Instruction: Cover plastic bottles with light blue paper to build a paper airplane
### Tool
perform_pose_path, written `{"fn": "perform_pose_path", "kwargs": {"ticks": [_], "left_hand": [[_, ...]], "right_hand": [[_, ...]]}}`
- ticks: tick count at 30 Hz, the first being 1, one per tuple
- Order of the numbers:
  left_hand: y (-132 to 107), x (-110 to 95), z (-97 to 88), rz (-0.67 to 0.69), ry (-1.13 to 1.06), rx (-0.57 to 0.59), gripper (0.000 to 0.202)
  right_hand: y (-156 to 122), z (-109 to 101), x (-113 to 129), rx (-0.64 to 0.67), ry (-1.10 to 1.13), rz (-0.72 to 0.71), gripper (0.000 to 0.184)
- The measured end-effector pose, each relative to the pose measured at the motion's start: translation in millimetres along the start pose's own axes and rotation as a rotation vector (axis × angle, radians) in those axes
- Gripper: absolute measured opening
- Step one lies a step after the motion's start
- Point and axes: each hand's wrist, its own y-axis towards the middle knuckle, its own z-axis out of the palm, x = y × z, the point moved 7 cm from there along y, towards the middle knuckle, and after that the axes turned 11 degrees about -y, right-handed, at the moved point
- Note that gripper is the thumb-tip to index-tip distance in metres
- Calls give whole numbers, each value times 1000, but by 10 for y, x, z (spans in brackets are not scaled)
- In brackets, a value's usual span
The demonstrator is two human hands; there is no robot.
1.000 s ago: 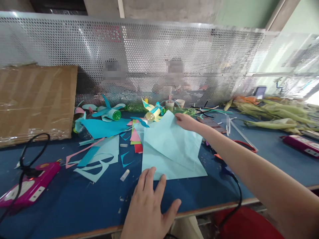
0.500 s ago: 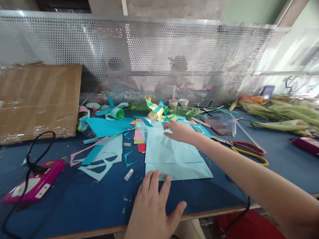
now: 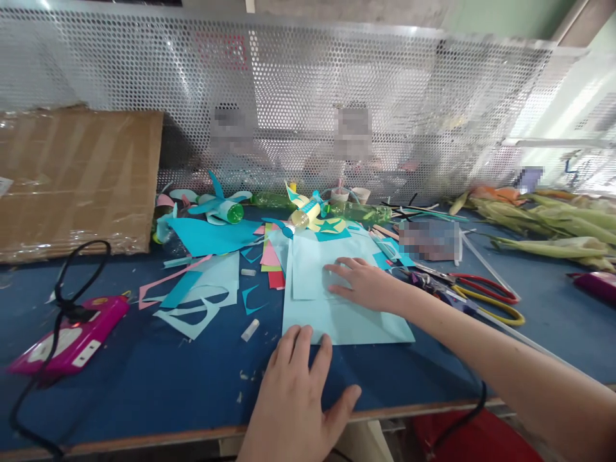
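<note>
Light blue paper sheets point(image 3: 325, 324) lie stacked on the blue table in front of me, a smaller sheet on top of a larger one. My right hand point(image 3: 363, 283) rests flat on the stack with its fingers stretched out. At the front left edge of the paper, my left hand point(image 3: 301, 385) lies palm down, fingers and thumb apart. Just beyond the sheets is a clear bottle wrapped in yellow and blue paper point(image 3: 308, 210), with paper petals around it. Red- and yellow-handled scissors point(image 3: 481, 285) lie to the right of my right forearm.
Left are a magenta power strip point(image 3: 77, 337) with a black cord, cut paper scraps point(image 3: 192, 314) and a cardboard panel point(image 3: 79, 186). Green bottles point(image 3: 359, 212) line the back below a perforated metal screen point(image 3: 298, 83). Corn husks point(image 3: 543, 218) lie at the right.
My right hand has come down and nearer over the paper, and its fingers have spread. The smaller top sheet has shifted away from me, baring more of the lower one. My left hand stays put.
</note>
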Motion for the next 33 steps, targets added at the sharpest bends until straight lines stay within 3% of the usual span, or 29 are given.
{"fn": "perform_pose_path", "kwargs": {"ticks": [6, 33], "left_hand": [[-5, -1, -10, 7, -8, -43, 54], [19, 23, -14, 1, -17, -13, 55]], "right_hand": [[-72, -92, 179, 4, -44, 3, 55], [-107, -69, 225, -51, -57, 37, 58]]}}
